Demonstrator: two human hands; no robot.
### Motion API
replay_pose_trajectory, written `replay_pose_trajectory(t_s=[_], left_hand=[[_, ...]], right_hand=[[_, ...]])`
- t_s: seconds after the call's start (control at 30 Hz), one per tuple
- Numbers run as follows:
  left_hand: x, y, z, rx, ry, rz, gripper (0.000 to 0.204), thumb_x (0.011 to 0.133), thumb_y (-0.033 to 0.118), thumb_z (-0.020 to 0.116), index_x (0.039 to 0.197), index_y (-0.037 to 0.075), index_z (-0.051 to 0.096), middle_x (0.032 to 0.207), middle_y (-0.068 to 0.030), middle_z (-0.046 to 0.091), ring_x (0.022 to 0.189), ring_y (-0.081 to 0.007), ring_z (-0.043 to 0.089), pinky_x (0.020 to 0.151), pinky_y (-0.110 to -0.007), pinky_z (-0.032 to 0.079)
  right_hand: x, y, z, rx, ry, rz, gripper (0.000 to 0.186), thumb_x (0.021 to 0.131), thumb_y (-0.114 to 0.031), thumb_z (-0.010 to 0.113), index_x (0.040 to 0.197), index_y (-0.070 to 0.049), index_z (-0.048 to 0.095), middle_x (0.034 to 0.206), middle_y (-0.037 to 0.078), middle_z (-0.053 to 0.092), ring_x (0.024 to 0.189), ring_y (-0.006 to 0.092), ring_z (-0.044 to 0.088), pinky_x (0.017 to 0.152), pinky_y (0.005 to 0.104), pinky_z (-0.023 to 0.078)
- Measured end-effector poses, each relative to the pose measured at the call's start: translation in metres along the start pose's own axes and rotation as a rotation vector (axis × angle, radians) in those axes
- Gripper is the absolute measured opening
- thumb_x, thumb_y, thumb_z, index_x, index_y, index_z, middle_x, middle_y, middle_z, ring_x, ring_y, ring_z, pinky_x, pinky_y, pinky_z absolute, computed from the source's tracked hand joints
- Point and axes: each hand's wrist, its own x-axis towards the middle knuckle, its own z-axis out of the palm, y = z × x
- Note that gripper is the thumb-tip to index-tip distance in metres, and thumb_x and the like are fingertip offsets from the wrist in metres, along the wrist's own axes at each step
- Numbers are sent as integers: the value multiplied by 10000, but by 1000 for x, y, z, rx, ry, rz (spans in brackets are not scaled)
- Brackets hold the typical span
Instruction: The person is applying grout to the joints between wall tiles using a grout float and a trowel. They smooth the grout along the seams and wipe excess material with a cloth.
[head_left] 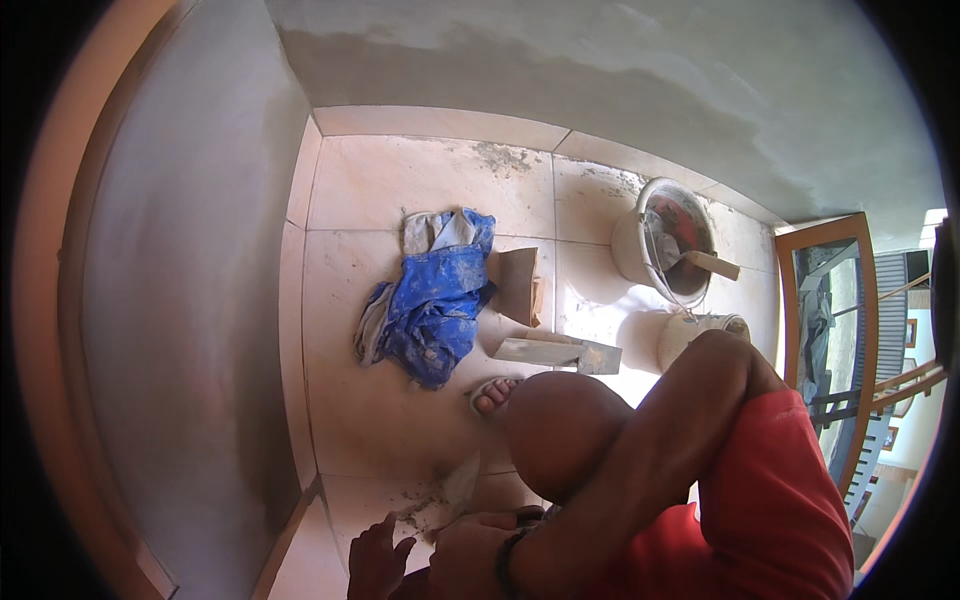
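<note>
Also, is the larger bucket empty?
Not empty: the larger bucket has something red inside, and a pale bar sticks out over its rim.

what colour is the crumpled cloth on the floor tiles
The cloth is mainly blue with pale smears and off-white parts, best seen in the head view.

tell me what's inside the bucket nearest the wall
Inside the bucket, something reddish shows, and a tan piece sticks out over the rim; whatever lies beneath them is hidden.
</note>
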Motion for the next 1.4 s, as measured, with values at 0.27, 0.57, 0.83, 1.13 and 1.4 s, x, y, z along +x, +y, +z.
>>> replay_pose_trajectory(t_s=[0.27,0.57,0.83,1.13,1.4], left_hand=[[5,31,20,53,-269,64,441,889,235,622,1271,28,542,1104,-243,643,1006,-396,621,865,-474,494],[-26,82,109,-62,-472,120,449,897,182,587,1309,37,488,1134,-260,623,1052,-407,600,887,-480,482],[-97,91,140,-233,-429,4,464,903,136,556,1343,45,441,1160,-275,605,1094,-417,581,907,-486,471],[-221,134,80,-617,90,-198,408,958,200,461,1284,-36,530,1022,-170,685,962,-250,659,872,-356,502],[-257,112,69,-500,115,-285,395,899,180,515,1226,-34,574,887,-138,687,738,-216,654,714,-346,530]], right_hand=[[-3,-28,-19,230,-49,326,177,851,-161,564,854,1,633,792,149,692,762,289,689,647,394,554],[2,-57,-8,387,22,656,191,860,-161,539,857,8,627,817,168,697,786,306,701,663,406,562],[-7,-56,39,284,287,809,154,861,-115,528,946,11,555,775,187,669,755,344,681,665,440,538],[-108,-90,103,1530,441,1243,253,793,-209,609,981,-43,639,759,121,671,546,206,654,437,327,505],[-185,-142,99,1811,639,1143,217,885,-272,580,930,-61,555,624,27,508,410,116,461,343,267,339]])
